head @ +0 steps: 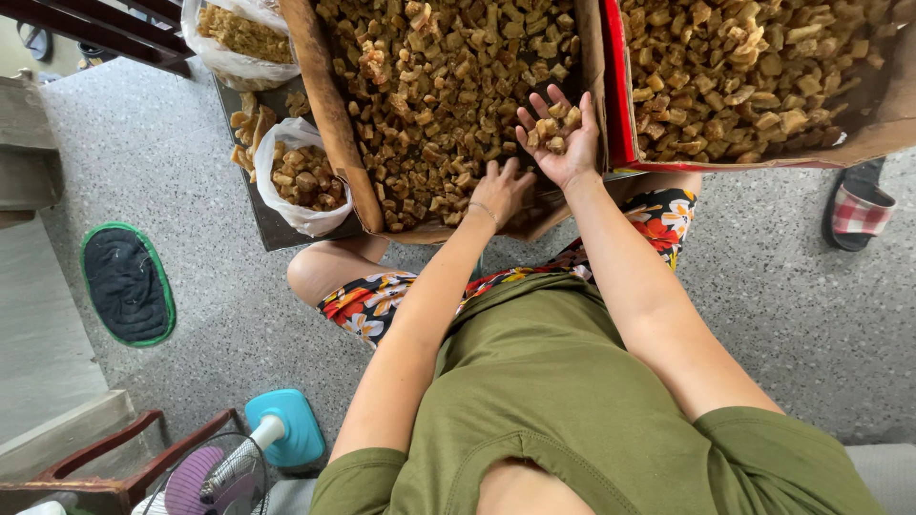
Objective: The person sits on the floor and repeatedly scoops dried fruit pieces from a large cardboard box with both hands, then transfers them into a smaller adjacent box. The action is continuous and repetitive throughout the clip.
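Note:
A large cardboard box (pixel 329 114) in front of me is full of small brown dried chunks (pixel 439 76). My right hand (pixel 563 138) is turned palm up over the box's near right corner and cups several of the chunks. My left hand (pixel 500 191) lies palm down among the chunks at the box's near edge, fingers spread. A second box (pixel 615 105) with a red inner wall, also full of the same chunks, stands to the right.
Left of the boxes, a white plastic bag (pixel 303 181) of chunks sits on a dark tray (pixel 258 205); another bag (pixel 239 38) is behind it. A green-edged mat (pixel 126 283), a fan with a blue base (pixel 277 429), a wooden chair (pixel 105 477) and a sandalled foot (pixel 859 205) are on the speckled floor.

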